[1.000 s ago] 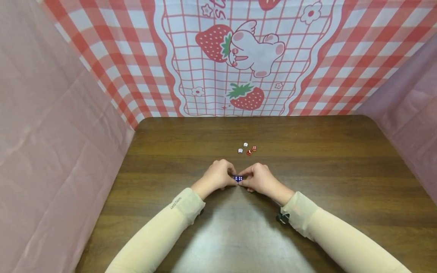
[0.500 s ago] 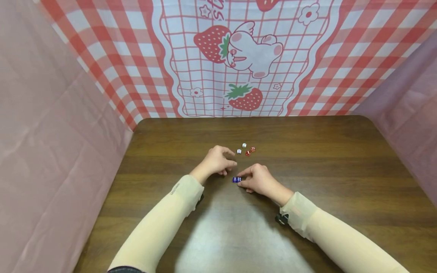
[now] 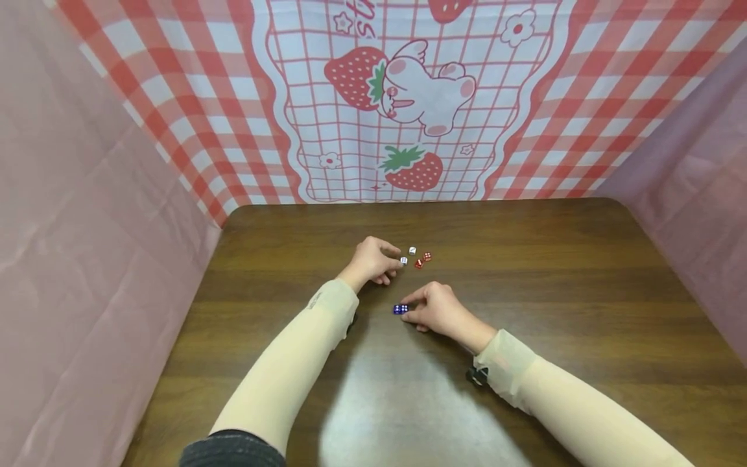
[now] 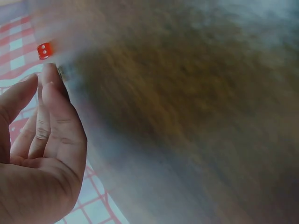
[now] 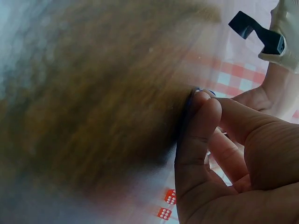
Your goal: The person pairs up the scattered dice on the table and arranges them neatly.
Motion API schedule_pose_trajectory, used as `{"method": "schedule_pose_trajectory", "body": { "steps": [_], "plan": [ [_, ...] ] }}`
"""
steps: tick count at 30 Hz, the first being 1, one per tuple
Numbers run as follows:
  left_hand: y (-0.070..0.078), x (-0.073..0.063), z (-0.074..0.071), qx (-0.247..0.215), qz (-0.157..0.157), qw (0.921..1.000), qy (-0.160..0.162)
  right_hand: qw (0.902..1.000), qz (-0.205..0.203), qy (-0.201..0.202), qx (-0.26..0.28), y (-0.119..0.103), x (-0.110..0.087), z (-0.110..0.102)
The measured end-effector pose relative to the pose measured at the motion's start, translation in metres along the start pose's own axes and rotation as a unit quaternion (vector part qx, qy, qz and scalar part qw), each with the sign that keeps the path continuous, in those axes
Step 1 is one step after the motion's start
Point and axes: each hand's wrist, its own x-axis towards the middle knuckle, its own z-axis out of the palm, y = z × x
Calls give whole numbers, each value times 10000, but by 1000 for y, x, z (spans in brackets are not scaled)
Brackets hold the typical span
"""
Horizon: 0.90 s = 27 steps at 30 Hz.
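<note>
Two blue dice (image 3: 401, 309) sit side by side on the wooden table. My right hand (image 3: 439, 309) pinches the right-hand one between thumb and index finger; in the right wrist view the fingertips (image 5: 212, 112) mostly hide it. Farther up the table, my left hand (image 3: 372, 261) reaches to a white die (image 3: 404, 261), its thumb and index finger apart, fingertips right at the die's left side. A second white die (image 3: 412, 250) lies just behind. Two red dice (image 3: 423, 260) lie to the right of these; one red die (image 4: 44, 50) shows beyond the left fingertips in the left wrist view.
The brown wooden table (image 3: 554, 272) carries everything. A red-and-white checked cloth (image 3: 216, 97) with strawberries hangs behind it, and pink cloths (image 3: 87, 259) hang at both sides. A black strap piece (image 3: 476, 375) sits at the right wrist.
My left hand has left the blue dice and moved up the table to the white die. The right hand has stayed at the blue dice. The head view has shifted slightly.
</note>
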Motion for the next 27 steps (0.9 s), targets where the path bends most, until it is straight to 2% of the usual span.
{"method": "schedule_pose_trajectory", "body": {
  "steps": [6,14,27],
  "plan": [
    [-3,11,5,-163,-292,9994,-38,10000,-38,-24,-40,0,0,0],
    [-1,15,8,-266,-342,9990,-125,10000,-35,-12,-3,1,0,-1],
    [-1,20,11,201,-257,9994,-138,10000,-37,-25,-52,-1,-2,-2]
  ]
}}
